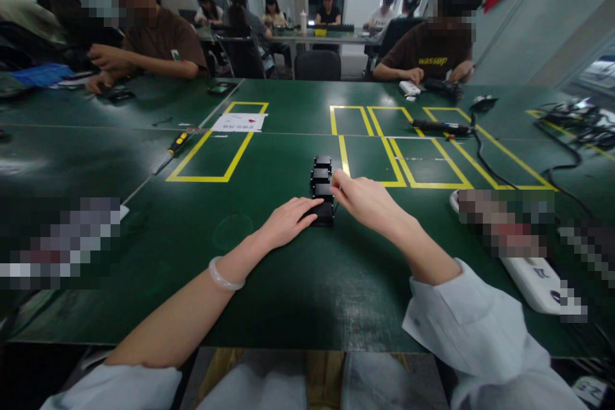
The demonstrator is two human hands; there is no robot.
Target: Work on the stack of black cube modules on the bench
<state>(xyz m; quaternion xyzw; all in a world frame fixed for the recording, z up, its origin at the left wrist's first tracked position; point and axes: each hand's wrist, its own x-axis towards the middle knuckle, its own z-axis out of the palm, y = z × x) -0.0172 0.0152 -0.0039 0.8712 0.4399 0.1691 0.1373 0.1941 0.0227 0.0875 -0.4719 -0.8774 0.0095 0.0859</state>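
Several small black blocks (321,175) stand in a column on the green table, running away from me. My left hand (288,221) lies with its fingers apart, the fingertips touching the left side and top of the nearest block (325,213). At the right side of the column is my right hand (358,197), its fingers bent and pressed together beside the second-nearest block. What its fingertips hold, if anything, is too small to make out.
Yellow tape rectangles (199,178) mark the green table (269,307). A yellow-black tool (177,143) lies left, a black corded tool (442,127) right. Blurred devices (533,282) flank both sides. Two people (435,45) work across the table, with others behind.
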